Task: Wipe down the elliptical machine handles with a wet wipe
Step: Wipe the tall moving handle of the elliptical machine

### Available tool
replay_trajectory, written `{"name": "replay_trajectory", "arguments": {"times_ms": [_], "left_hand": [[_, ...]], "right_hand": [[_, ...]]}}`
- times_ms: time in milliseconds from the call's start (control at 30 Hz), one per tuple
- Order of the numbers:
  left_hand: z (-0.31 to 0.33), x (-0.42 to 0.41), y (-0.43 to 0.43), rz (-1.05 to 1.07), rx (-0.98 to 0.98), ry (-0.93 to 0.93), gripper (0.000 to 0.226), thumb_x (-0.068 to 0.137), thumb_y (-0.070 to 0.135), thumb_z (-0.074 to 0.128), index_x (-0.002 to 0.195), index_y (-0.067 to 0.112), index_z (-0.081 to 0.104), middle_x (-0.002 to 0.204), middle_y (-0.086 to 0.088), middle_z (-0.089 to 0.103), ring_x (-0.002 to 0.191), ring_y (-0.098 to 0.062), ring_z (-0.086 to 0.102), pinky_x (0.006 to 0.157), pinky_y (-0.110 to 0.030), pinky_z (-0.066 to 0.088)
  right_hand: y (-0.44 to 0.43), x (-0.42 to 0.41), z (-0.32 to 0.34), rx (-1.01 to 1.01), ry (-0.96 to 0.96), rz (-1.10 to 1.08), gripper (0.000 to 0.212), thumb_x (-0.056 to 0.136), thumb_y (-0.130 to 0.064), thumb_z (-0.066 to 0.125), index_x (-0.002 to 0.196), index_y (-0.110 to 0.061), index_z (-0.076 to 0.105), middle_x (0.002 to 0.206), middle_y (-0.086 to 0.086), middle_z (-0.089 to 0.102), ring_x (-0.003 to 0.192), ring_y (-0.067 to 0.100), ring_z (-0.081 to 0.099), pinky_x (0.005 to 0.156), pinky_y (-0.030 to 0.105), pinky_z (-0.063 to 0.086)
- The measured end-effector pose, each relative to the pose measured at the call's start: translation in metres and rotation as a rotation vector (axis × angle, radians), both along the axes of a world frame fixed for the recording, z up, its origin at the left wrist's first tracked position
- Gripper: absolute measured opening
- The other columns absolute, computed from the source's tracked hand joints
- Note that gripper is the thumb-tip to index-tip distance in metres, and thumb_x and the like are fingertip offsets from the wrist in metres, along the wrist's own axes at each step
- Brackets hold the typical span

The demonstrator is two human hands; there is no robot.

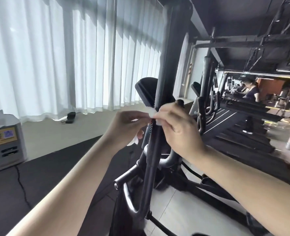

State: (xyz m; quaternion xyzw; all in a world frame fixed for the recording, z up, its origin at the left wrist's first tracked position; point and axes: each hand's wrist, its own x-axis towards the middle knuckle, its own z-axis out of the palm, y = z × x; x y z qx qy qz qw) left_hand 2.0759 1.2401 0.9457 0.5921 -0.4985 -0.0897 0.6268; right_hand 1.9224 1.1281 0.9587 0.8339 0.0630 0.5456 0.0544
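White wet wipe (151, 113) is pinched by curled fingers of left hand (128, 127) and right hand (179, 129), equally near, against the black elliptical handle (165, 68) rising upright between them.

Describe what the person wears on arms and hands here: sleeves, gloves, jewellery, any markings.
Both forearms are bare from the frame edge to the wrist, and no sleeve is in view. The left hand and right hand wear no gloves. No watch, bracelet, ring or marking shows on the parts visible.
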Motion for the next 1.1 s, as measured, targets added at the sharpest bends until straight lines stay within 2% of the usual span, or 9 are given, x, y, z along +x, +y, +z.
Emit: {"name": "replay_trajectory", "arguments": {"times_ms": [100, 200, 433, 533, 633, 733, 833, 933, 1100], "left_hand": [[-0.013, -0.002, 0.002, -0.013, -0.008, -0.015, 0.017, 0.093, 0.014, 0.070, 0.093, 0.025, 0.084, 0.072, 0.004, 0.076, 0.051, -0.012, 0.059, 0.060, -0.029, 0.050], [-0.023, -0.004, 0.004, 0.004, 0.017, 0.010, 0.013, 0.094, 0.022, 0.073, 0.094, 0.030, 0.083, 0.069, -0.001, 0.074, 0.053, -0.013, 0.061, 0.062, -0.029, 0.051], [-0.033, -0.009, 0.005, 0.024, 0.055, 0.073, 0.008, 0.092, 0.033, 0.075, 0.091, 0.034, 0.083, 0.058, -0.010, 0.065, 0.056, -0.019, 0.057, 0.065, -0.049, 0.053], [-0.040, -0.009, 0.007, 0.027, 0.053, 0.068, 0.012, 0.092, 0.037, 0.072, 0.089, 0.036, 0.083, 0.055, 0.000, 0.065, 0.055, -0.014, 0.060, 0.059, -0.033, 0.046], [-0.045, -0.008, 0.009, 0.019, 0.080, 0.049, 0.009, 0.093, 0.033, 0.074, 0.091, 0.037, 0.083, 0.060, -0.004, 0.069, 0.055, -0.015, 0.057, 0.055, -0.031, 0.040], [-0.047, -0.008, 0.011, 0.011, 0.087, 0.054, 0.009, 0.092, 0.034, 0.074, 0.091, 0.038, 0.083, 0.073, -0.014, 0.074, 0.058, -0.017, 0.060, 0.062, -0.033, 0.046], [-0.044, -0.008, 0.010, 0.020, 0.085, 0.053, 0.011, 0.093, 0.032, 0.074, 0.088, 0.039, 0.082, 0.063, -0.006, 0.071, 0.056, -0.014, 0.061, 0.061, -0.030, 0.047], [-0.044, -0.008, 0.007, 0.019, 0.089, 0.090, 0.010, 0.092, 0.034, 0.074, 0.088, 0.035, 0.083, 0.060, -0.010, 0.067, 0.057, -0.015, 0.059, 0.062, -0.034, 0.046], [-0.048, -0.012, 0.009, 0.037, 0.062, 0.076, 0.009, 0.093, 0.034, 0.074, 0.091, 0.037, 0.083, 0.056, -0.005, 0.066, 0.055, -0.015, 0.059, 0.060, -0.035, 0.045]], "right_hand": [[0.006, -0.010, -0.067, 0.035, 0.167, 0.034, 0.016, 0.086, 0.015, 0.073, 0.096, 0.003, 0.077, 0.095, 0.012, 0.069, 0.082, 0.027, 0.069, 0.081, 0.041, 0.058], [0.007, -0.017, -0.084, 0.072, 0.275, 0.069, 0.016, 0.086, 0.017, 0.073, 0.094, 0.004, 0.078, 0.092, 0.014, 0.070, 0.077, 0.026, 0.068, 0.076, 0.040, 0.059], [-0.005, 0.006, -0.001, 0.080, -0.118, 0.055, 0.009, 0.091, 0.013, 0.070, 0.094, 0.006, 0.075, 0.092, 0.013, 0.067, 0.082, 0.017, 0.065, 0.078, 0.026, 0.056], [0.002, 0.005, -0.055, 0.064, 0.018, 0.058, 0.014, 0.087, 0.015, 0.074, 0.094, 0.004, 0.077, 0.096, 0.014, 0.069, 0.083, 0.026, 0.068, 0.082, 0.038, 0.058], [0.002, -0.005, -0.111, 0.046, 0.213, 0.076, 0.017, 0.089, 0.013, 0.070, 0.093, -0.001, 0.079, 0.097, 0.009, 0.072, 0.082, 0.020, 0.061, 0.085, 0.033, 0.054], [-0.002, -0.007, -0.111, 0.041, 0.263, 0.096, 0.018, 0.088, 0.015, 0.071, 0.092, -0.001, 0.079, 0.094, 0.008, 0.072, 0.080, 0.019, 0.061, 0.084, 0.028, 0.053], [-0.002, 0.000, -0.066, 0.060, 0.115, 0.121, 0.017, 0.085, 0.019, 0.073, 0.091, 0.003, 0.078, 0.090, 0.013, 0.070, 0.079, 0.025, 0.067, 0.084, 0.032, 0.056], [-0.010, 0.006, -0.014, 0.112, -0.117, 0.147, 0.012, 0.090, 0.016, 0.071, 0.087, 0.005, 0.074, 0.087, 0.014, 0.066, 0.081, 0.027, 0.067, 0.076, 0.040, 0.057], [-0.014, 0.008, -0.043, 0.276, -0.157, 0.168, 0.009, 0.093, 0.015, 0.066, 0.087, 0.008, 0.067, 0.093, 0.014, 0.059, 0.085, 0.019, 0.060, 0.080, 0.024, 0.049]]}}
